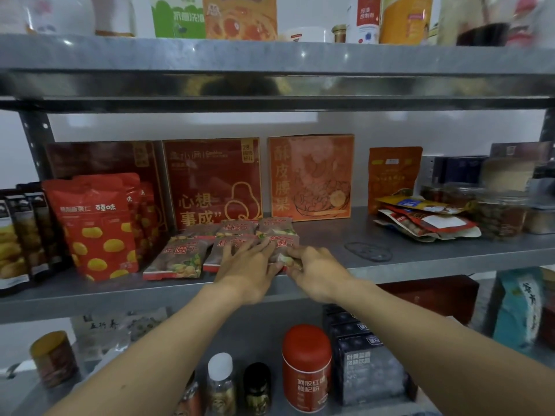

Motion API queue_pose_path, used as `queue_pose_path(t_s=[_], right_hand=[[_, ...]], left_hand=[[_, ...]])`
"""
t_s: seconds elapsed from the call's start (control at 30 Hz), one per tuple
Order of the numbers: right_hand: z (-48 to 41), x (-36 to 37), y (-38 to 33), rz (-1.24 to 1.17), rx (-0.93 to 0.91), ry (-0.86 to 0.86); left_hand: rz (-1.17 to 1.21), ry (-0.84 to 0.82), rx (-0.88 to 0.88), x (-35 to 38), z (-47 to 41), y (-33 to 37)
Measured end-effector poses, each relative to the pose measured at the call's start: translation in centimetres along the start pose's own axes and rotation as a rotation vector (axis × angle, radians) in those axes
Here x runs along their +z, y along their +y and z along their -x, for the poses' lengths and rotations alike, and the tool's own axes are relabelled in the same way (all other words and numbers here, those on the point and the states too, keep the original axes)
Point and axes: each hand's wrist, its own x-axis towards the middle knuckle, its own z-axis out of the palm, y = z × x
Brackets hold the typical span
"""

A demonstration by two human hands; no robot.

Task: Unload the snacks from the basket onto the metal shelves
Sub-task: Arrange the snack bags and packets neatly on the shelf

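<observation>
Both forearms (156, 349) reach to the middle metal shelf (405, 262). On it the left hand (249, 265) lies flat, fingers straight, across the dried-longan packets (177, 259), while the right hand (315, 270) pinches the near corner of the rightmost front packet (283, 244). These packets lie in 2 rows, just before red gift boxes (211, 181).

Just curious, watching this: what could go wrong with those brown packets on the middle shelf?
The front packets lie near the shelf edge; a nudge from the left hand, resting on them, might slide one off. The right hand pinches only the rightmost packet's corner, so it could slip.
</observation>
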Motion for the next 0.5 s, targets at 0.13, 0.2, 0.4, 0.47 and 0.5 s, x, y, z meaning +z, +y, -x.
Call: queue_pose_path(t_s=[0.13, 0.2, 0.4, 0.47, 0.5], right_hand=[[0.2, 0.0, 0.0, 0.031, -0.008, -0.012], [0.2, -0.1, 0.0, 0.058, -0.017, -0.032], [0.8, -1.0, 0.0, 0.193, -0.067, -0.096], [1.1, -1.4, 0.0, 0.282, -0.073, -0.074], [1.4, -1.7, -0.1, 0.343, -0.078, -0.055]], left_hand=[[-0.008, -0.013, -0.007, 0.0, 0.2, 0.2], [-0.012, -0.009, -0.009, -0.1, 0.3, 0.2], [-0.031, 0.020, -0.006, -0.4, 0.5, 0.4], [-0.050, 0.048, 0.007, -0.5, 0.4, 0.4], [-0.061, 0.070, 0.019, -0.7, 0.3, 0.5]])
